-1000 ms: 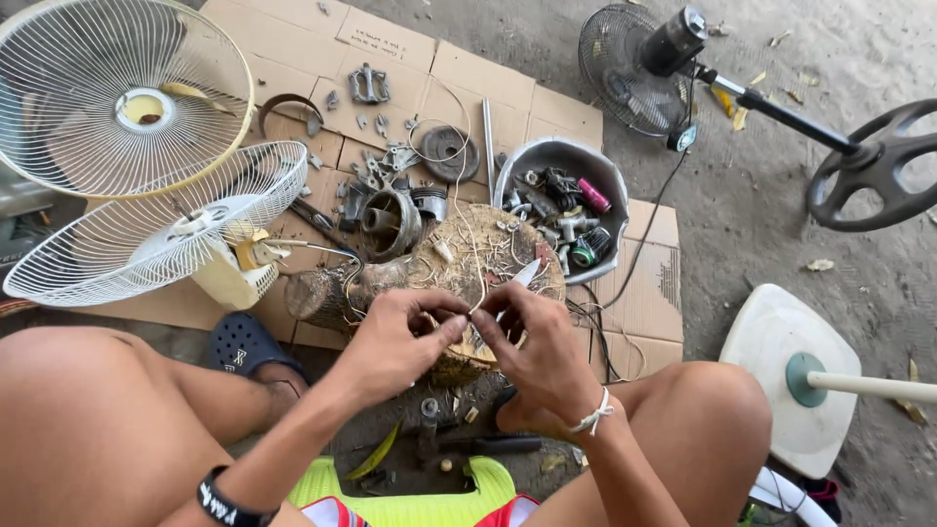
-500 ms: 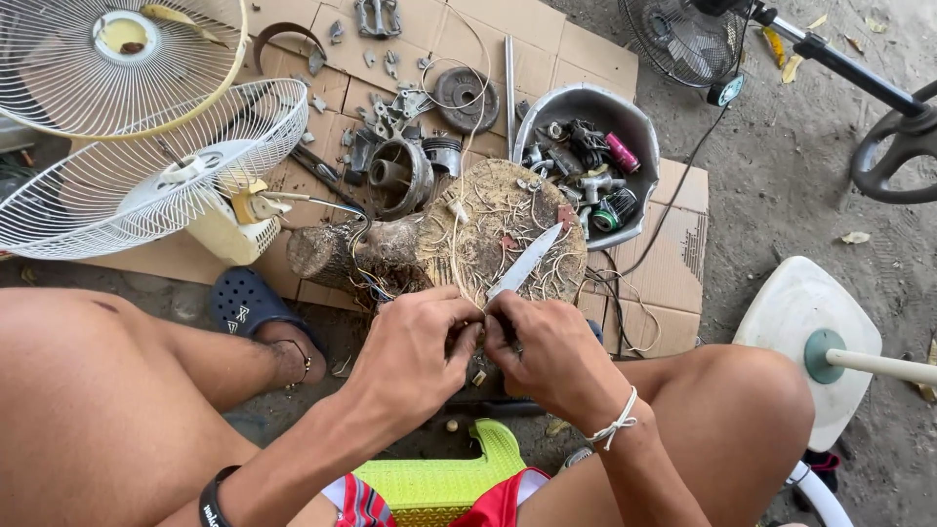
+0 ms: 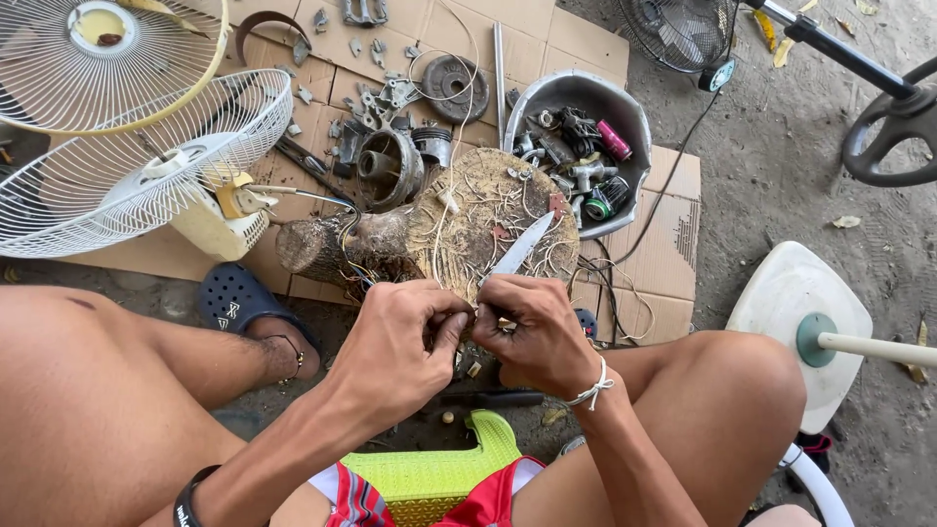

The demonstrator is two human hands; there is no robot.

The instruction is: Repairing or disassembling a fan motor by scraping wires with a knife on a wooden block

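I sit on a low green stool (image 3: 439, 473) with my knees apart. My left hand (image 3: 405, 346) and my right hand (image 3: 532, 332) meet in front of me, fingertips pinched together on a thin wire (image 3: 441, 210) that runs up over a round wooden stump (image 3: 488, 224). My right hand also grips a knife (image 3: 522, 244), whose blade points up and away over the stump. The wire's end between my fingers is hidden.
Two white fan grilles (image 3: 127, 176) lie at left on flattened cardboard (image 3: 556, 34). Metal motor parts (image 3: 390, 166) are scattered behind the stump. A grey bowl (image 3: 639, 107) holds small parts. A fan base (image 3: 795, 327) stands at right, another fan (image 3: 683, 29) at top.
The view has tilted down and closer to my hands. My hands keep working the wire together, with the knife blade still pointing up from my right hand.
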